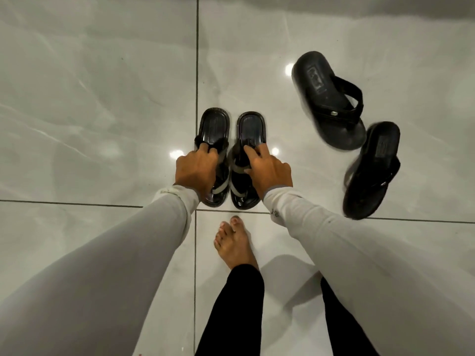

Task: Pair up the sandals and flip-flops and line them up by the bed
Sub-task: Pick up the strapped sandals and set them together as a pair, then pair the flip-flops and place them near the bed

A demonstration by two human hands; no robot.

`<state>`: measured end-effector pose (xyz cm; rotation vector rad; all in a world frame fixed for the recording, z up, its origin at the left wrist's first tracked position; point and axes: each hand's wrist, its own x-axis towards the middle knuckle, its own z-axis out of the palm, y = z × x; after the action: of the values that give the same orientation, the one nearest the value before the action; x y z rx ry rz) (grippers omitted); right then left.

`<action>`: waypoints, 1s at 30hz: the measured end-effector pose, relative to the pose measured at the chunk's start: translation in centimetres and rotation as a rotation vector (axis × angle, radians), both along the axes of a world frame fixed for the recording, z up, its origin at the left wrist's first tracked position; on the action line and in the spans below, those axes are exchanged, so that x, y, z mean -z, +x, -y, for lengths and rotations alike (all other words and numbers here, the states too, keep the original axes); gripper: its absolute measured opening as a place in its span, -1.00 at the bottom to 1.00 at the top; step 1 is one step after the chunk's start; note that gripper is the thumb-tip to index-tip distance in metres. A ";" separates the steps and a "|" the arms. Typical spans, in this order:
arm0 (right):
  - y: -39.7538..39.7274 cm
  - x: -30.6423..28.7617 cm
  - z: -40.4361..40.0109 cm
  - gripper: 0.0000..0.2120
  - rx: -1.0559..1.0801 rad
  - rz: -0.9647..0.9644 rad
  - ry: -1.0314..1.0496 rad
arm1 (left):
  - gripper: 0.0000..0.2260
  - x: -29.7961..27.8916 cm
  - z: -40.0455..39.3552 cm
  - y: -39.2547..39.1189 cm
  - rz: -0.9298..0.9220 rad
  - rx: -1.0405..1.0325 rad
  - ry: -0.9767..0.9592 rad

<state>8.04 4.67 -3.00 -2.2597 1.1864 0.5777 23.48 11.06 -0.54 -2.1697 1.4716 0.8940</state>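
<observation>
Glossy black sandals, one pair, sitting side by side on the tiled floor (102, 124): left hand (196, 170) gripping left sandal (214, 129) strap, right hand (267, 170) gripping right sandal (250, 129) strap. Two black flip-flops, far one (326, 98) and near one (372, 170), lying askew to the right.

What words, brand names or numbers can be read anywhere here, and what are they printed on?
No text here can be read.
Upper black flip-flop: a rectangular stamp on the heel of its footbed, too blurred to read.
Lower black flip-flop: a similar heel stamp, too blurred to read.
The left sandal and the right sandal: no lettering can be made out on their footbeds.
Right sleeve: a small dark mark near the cuff, too small to read.
</observation>
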 end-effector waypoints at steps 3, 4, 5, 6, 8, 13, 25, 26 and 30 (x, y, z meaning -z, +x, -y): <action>-1.9 -1.3 0.3 -0.41 0.031 -0.013 0.004 | -0.59 -0.7 -0.7 -0.1 0.010 -0.014 -0.038; -3.0 -1.8 0.5 -0.40 0.038 -0.044 -0.004 | -0.55 -1.0 -1.0 -0.3 0.016 0.000 -0.053; -4.5 -2.4 0.7 -0.39 0.042 -0.091 -0.013 | -0.51 -1.5 -1.2 -0.6 0.020 0.021 -0.064; -6.2 -3.0 1.0 -0.36 0.044 -0.148 -0.016 | -0.49 -1.9 -1.3 -1.1 0.020 0.037 -0.071; -9.7 -4.1 1.4 -0.29 0.065 -0.278 0.007 | -0.45 -2.7 -0.9 -2.3 0.002 0.043 -0.061; -17.2 -4.8 4.3 -0.21 0.140 -0.488 0.073 | -0.46 -3.7 3.6 -7.3 -0.052 0.021 -0.016; -28.0 2.7 9.7 -0.40 0.076 -0.274 0.295 | -0.45 2.4 21.9 -21.8 -0.323 -0.038 -0.190; -28.7 3.2 9.7 -0.47 0.055 -0.271 0.302 | -0.43 3.2 22.9 -22.6 -0.339 -0.079 -0.174; -32.2 3.1 10.3 -0.75 0.029 -0.261 0.221 | -0.44 5.3 23.8 -26.2 -0.326 -0.299 -0.069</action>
<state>-24.14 -5.63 -6.08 -2.0222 1.2080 0.9666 -2.72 -12.71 -5.83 -2.4256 1.3494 1.3725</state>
